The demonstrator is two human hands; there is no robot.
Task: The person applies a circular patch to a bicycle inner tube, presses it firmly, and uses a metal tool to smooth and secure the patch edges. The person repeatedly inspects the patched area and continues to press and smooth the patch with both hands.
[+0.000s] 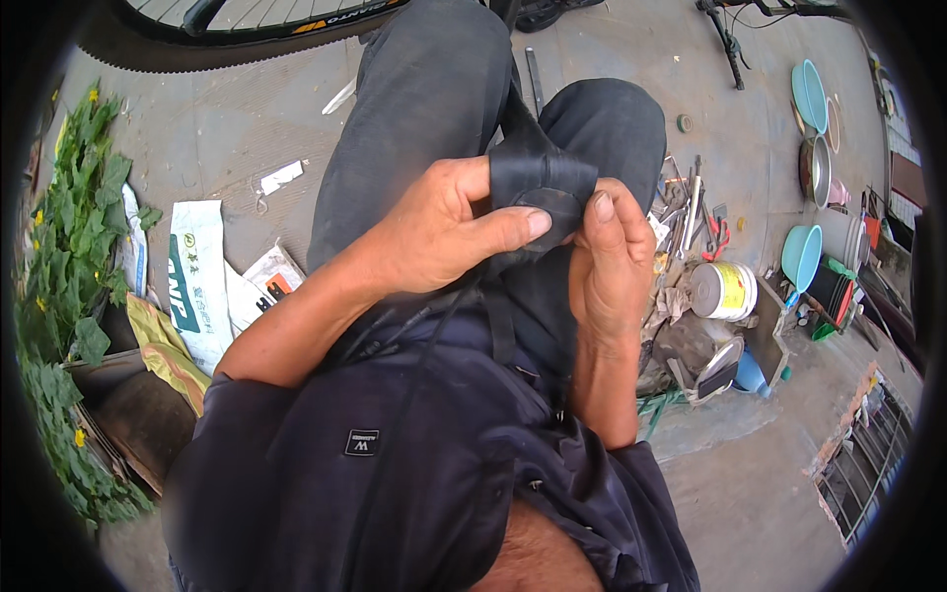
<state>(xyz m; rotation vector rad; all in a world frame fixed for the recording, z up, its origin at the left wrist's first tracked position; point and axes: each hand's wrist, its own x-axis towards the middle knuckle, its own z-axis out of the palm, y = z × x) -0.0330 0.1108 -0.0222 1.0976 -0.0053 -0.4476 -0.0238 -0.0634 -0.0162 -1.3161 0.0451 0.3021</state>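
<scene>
HOLD: left hand (434,232) and right hand (607,261) are pinching a folded black rubber tube (538,183) at frame centre, thumbs pressing the fold flat, seemingly for close inspection | POSITION: tube is resting over the knees, braced | NEARBY: hand tools (691,212) and a round tin (722,289) are lying right of centre, within reach; bicycle tyre (237,35) along top edge

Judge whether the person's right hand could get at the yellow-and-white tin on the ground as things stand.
Probably not at once: the right hand and left hand both pinch the folded black rubber tube; the yellow-and-white tin sits apart among tools.
</scene>
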